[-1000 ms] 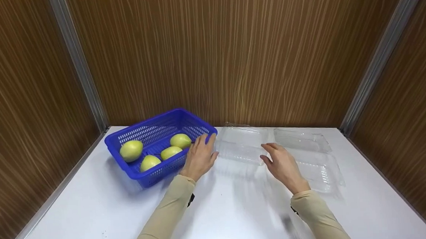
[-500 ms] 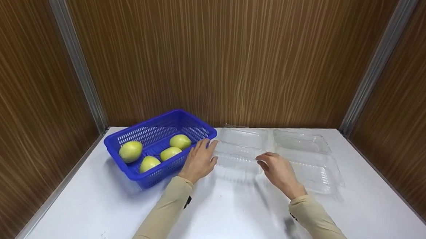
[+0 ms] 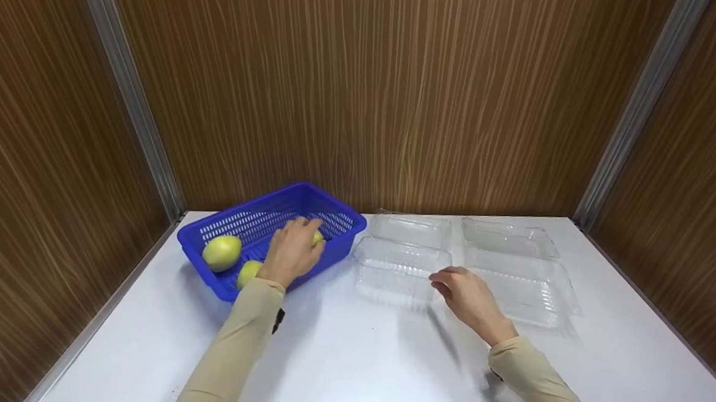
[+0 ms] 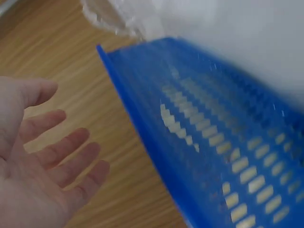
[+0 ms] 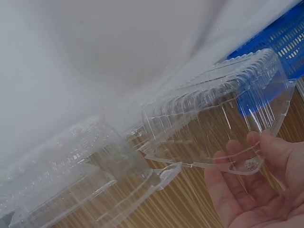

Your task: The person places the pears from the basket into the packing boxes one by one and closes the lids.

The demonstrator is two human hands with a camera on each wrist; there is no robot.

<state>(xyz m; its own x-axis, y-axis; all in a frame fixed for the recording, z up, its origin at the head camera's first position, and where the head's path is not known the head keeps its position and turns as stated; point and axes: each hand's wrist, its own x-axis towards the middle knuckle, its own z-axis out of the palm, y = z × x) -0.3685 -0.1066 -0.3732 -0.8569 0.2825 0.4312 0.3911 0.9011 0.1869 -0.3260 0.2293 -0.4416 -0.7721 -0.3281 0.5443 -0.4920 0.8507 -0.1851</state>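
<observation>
My left hand (image 3: 293, 250) is over the blue plastic basket (image 3: 192, 252), just above a yellow-green pear (image 3: 317, 237) that shows past its fingers. In the left wrist view that hand's fingers are spread and loose, apart from the basket wall (image 4: 142, 137). Two more pears, one at the left end (image 3: 221, 253) and one by the wrist (image 3: 249, 272), lie in the basket. My right hand (image 3: 470, 299) pinches the near right corner of a clear plastic container (image 3: 398, 263). In the right wrist view, its thumb and fingers meet at the container's rim (image 5: 247, 166).
Behind the pinched container is another clear container (image 3: 411, 230). Two more stand to the right, one at the back (image 3: 510, 240) and one nearer (image 3: 528, 293). Wood-grain panels (image 3: 353, 103) enclose the white table (image 3: 354, 360) at the back and sides.
My left hand has moved left from the clear container to over the basket, covering part of the pears. My right hand has come slightly nearer and left, closing its fingertips on the container's corner.
</observation>
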